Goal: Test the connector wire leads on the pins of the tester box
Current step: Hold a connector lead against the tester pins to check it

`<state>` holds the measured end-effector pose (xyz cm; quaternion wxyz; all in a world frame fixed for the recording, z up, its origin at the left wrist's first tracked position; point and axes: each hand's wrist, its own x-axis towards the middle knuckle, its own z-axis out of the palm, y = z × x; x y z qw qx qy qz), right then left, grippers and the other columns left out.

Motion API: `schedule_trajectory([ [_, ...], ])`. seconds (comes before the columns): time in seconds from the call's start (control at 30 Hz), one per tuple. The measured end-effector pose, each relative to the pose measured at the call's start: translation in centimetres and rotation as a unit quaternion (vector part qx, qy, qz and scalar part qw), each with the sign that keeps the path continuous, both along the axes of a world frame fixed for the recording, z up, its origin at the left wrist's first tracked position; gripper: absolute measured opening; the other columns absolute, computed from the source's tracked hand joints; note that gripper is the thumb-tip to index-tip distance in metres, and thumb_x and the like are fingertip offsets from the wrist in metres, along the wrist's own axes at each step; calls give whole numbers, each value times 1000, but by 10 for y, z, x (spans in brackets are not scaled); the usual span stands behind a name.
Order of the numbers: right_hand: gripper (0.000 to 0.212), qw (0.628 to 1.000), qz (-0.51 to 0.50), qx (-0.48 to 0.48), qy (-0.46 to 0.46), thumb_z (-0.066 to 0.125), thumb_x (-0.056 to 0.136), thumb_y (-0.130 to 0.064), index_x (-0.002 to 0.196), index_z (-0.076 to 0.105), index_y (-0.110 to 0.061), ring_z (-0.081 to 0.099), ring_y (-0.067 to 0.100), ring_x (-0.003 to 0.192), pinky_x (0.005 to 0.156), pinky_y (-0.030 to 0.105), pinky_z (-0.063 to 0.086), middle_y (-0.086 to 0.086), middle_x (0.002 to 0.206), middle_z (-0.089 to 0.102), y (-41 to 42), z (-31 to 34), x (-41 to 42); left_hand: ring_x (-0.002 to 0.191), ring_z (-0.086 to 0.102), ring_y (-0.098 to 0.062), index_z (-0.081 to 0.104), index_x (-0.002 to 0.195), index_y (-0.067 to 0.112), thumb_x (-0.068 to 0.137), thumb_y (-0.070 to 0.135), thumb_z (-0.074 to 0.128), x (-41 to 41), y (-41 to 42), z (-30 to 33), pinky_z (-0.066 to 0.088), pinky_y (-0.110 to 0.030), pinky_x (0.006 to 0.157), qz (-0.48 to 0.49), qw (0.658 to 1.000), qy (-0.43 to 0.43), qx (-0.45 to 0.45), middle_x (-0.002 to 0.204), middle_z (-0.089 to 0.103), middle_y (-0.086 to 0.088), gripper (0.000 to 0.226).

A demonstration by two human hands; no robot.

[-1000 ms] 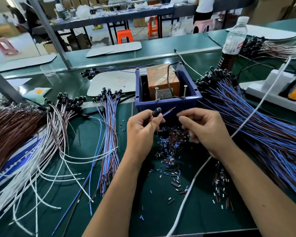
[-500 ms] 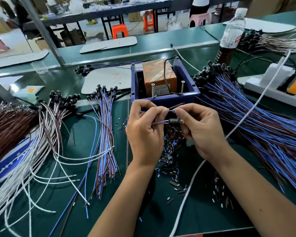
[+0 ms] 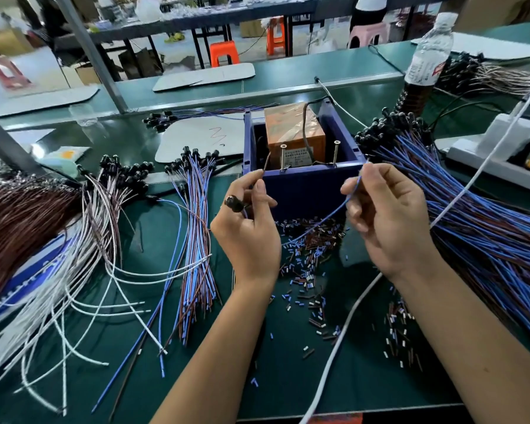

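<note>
Box (image 3: 306, 191) is the landmark: blue, open-topped, mid worktop (image 3: 364, 371). Orange unit (image 3: 292, 134) inside it is half hidden by the box walls; its label is too small to read. Two pins (image 3: 336, 153) stand upright at the box's near wall, the other one (image 3: 283, 157) to the left of it. Whether either lead tip touches a pin: cannot tell, tips are thin and blurred.

Left hand (image 3: 248, 231), in front of the box's left corner: fingers curled, thumb and forefinger pinching the brown lead (image 3: 266, 162), which rises toward the left pin. Black connector (image 3: 233, 204) sits against the thumb base of this hand.

Right hand (image 3: 386, 218), in front of the box's right corner: fingers curled, pinching the blue lead (image 3: 354, 189) near its tip, just below the box rim. The lead sags between the hands; its lower run is lost against the scraps (image 3: 306, 249) in front of the box.

Blue wire bundle (image 3: 487, 240) right of the box is cut off by the frame edge. White and brown bundles (image 3: 43, 240) left of the box are also cut off. Bottle (image 3: 426, 56) behind the box to the right, lower part dark.
</note>
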<state>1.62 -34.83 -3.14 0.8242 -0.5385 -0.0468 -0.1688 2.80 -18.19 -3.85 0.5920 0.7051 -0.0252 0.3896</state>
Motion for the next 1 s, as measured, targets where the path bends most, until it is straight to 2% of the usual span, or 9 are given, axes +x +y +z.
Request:
schedule_trajectory([
  [0.07,18,995,-72,-62,-12,61,105,-15,88,64,-10,49,12,49,41,21,36,6,77,73,2,-3,0,69,69,-10,75,110,13,104,11,60,1,0,-1,46,-10,75,-7,1000,0,0,72,71,1,16],
  [0.17,8,970,-180,-156,-41,66,101,-13,95,70,-11,56,14,53,47,24,44,3,77,75,2,-6,0,67,69,-12,76,114,10,103,9,61,2,-1,-3,48,-15,68,-20,1000,-2,9,76,73,-1,19],
  [0.27,9,921,-267,-270,-86,65,99,-10,101,73,-13,67,11,65,59,22,51,-5,80,74,5,-7,0,66,67,-9,77,115,13,102,10,62,3,-2,-4,46,-13,68,-21,1000,-4,14,70,71,4,20],
  [0.37,12,877,-323,-338,-112,65,99,-11,100,77,-10,68,12,68,62,28,55,-3,78,73,11,-5,4,65,65,-7,77,116,14,101,11,63,3,-4,-5,45,-11,69,-24,999,-9,20,68,70,7,21],
  [0.5,14,847,-358,-373,-120,67,98,-9,102,79,-7,65,6,68,67,16,50,-3,81,74,14,0,9,64,64,-6,78,116,14,101,11,63,4,-5,-7,47,-13,68,-35,999,-13,14,68,69,8,21],
  [0.57,15,843,-353,-389,-121,66,99,-9,104,80,-6,66,6,71,70,15,50,-2,84,75,15,1,10,64,64,-6,78,116,15,101,12,63,5,-5,-7,46,-13,67,-33,999,-15,16,68,69,9,21],
  [0.8,18,846,-333,-395,-127,63,101,-10,109,79,-4,74,13,80,73,24,58,3,90,78,15,3,7,64,65,-9,78,115,17,101,14,62,4,-3,-9,48,-14,66,-42,999,-19,11,68,68,9,21],
  [1.0,18,849,-328,-395,-125,63,101,-10,109,79,-4,73,13,79,73,22,56,3,90,78,16,2,5,65,64,-11,78,114,15,101,13,62,5,-2,-10,48,-17,65,-48,999,-18,5,68,67,8,21],
])
